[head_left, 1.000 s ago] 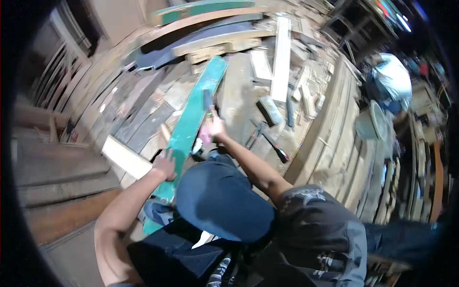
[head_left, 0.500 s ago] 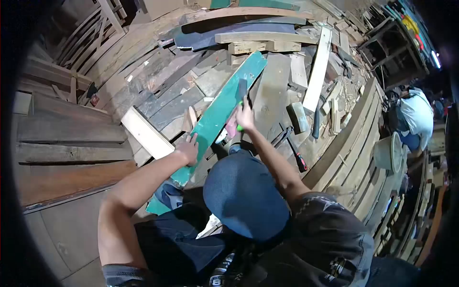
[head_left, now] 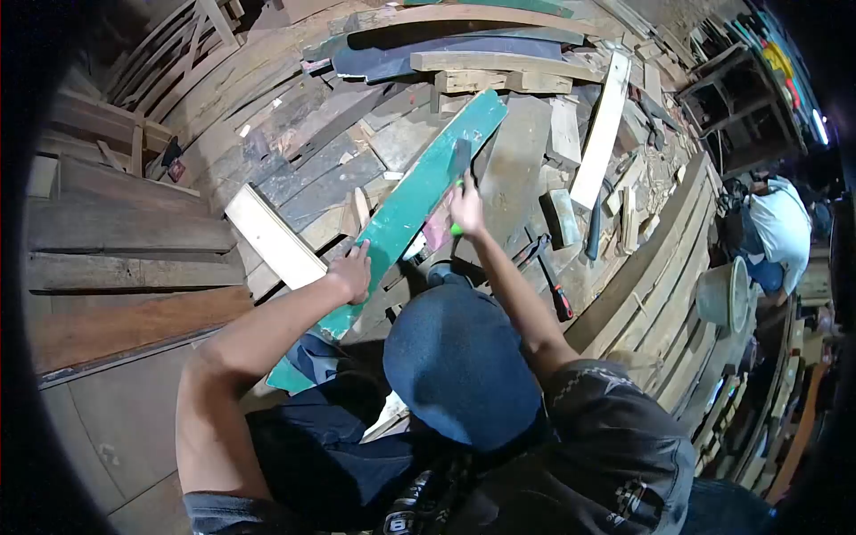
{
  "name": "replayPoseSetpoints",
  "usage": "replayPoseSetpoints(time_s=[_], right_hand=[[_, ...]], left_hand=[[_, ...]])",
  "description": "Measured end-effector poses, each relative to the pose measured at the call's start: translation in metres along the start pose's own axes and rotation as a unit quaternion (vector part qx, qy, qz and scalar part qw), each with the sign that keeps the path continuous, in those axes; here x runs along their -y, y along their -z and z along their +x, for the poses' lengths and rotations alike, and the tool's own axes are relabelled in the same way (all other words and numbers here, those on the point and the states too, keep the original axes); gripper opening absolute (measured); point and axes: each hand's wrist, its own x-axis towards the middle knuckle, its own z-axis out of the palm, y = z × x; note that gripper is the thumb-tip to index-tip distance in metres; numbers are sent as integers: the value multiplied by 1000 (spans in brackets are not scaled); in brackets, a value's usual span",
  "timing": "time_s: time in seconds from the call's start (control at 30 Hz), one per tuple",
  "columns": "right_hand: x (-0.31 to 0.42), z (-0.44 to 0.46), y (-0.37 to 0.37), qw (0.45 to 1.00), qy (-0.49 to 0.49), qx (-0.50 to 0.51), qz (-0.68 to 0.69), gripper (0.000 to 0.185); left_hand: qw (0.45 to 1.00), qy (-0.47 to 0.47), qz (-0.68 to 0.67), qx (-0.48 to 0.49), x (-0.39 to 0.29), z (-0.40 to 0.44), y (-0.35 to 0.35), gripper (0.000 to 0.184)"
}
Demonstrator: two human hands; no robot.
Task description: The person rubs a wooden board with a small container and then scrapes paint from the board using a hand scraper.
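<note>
A long green-painted board [head_left: 423, 192] slants up and away from my lap. My left hand [head_left: 350, 274] grips its near left edge, fingers laid over the painted face. Closed around a green handle, my right hand [head_left: 466, 212] holds a tool with a flat grey blade [head_left: 460, 159]. That blade lies over the board's upper half, near its right edge; its exact kind I cannot make out. A pink piece [head_left: 438, 223] shows between the board and my right wrist. Left of my left hand is a pale wooden piece [head_left: 272, 235].
Pliers [head_left: 531, 251] and a red-black handled tool [head_left: 562, 305] lie right of my forearm. Behind them are a wood block [head_left: 560, 218] and a white strip [head_left: 601, 129]. Stacked planks [head_left: 655, 285] run along the right. Another person [head_left: 777, 218] bends near a bucket [head_left: 724, 294].
The grey blade and my right hand have shifted slightly relative to the board, toward me. My left hand keeps its place on the board. The whole view has shifted a little.
</note>
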Motion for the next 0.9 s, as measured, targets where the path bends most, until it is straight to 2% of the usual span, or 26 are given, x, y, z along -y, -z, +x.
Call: replayPoseSetpoints(time_s=[0.1, 0.13, 0.17, 0.2, 0.33, 0.4, 0.43, 0.47, 0.53, 0.6, 0.63, 0.67, 0.73, 0.77, 0.83, 0.87, 0.9], right_hand=[[-33, -18, -9, 997, 40, -2, -67, 56], [-32, -12, -13, 976, 188, -86, -69, 56], [-34, -2, -9, 990, 116, -42, -64, 56], [-4, -10, 4, 997, 43, 2, -58, 56], [-22, -12, 5, 997, 65, -1, -37, 55], [-34, -24, 0, 997, 74, -3, -6, 54], [-46, -34, -9, 996, 91, -18, 3, 53], [-68, -39, -19, 986, 163, -42, -15, 54], [-60, -43, -14, 997, 67, 14, -33, 53], [-49, -19, -13, 992, 122, -26, -17, 54], [-47, 5, -16, 994, 101, -35, -8, 54], [-59, 37, -22, 960, 257, -109, -21, 54], [-19, 50, -6, 995, 92, -25, -2, 55], [-1, 35, -1, 998, 60, -7, 19, 55], [23, 3, 5, 998, -2, 28, 59, 54], [-56, 32, -32, 954, 257, -143, -65, 52], [-43, -1, -25, 985, 148, -80, -47, 52]], left_hand=[[997, 5, -73, -10, -1, 4, -2, 62], [998, 8, -67, -9, -2, -2, 4, 62], [998, 8, -60, -6, -4, -7, 10, 62], [999, 8, -52, -3, -5, -11, 13, 62], [1000, 3, 12, 11, -1, -1, 1, 84], [1000, 2, 29, 6, -3, -1, -3, 84], [1000, 2, 27, 7, -4, -2, -4, 84], [1000, 5, 26, 4, -2, -2, -1, 85], [1000, 4, 1, 12, -2, -12, 17, 80], [999, 2, -27, 21, -6, -26, 30, 69], [1000, -9, 16, 10, -5, -14, 16, 69], [1000, -4, -19, 2, -2, -5, 4, 70], [996, 7, -87, -20, 4, 9, -13, 73], [993, 14, -116, -29, 5, 14, -18, 76], [999, -5, -33, -15, 1, -4, 2, 77], [1000, -15, 8, -8, -1, -10, 9, 77], [1000, -14, 6, -4, -1, -7, 8, 75]])
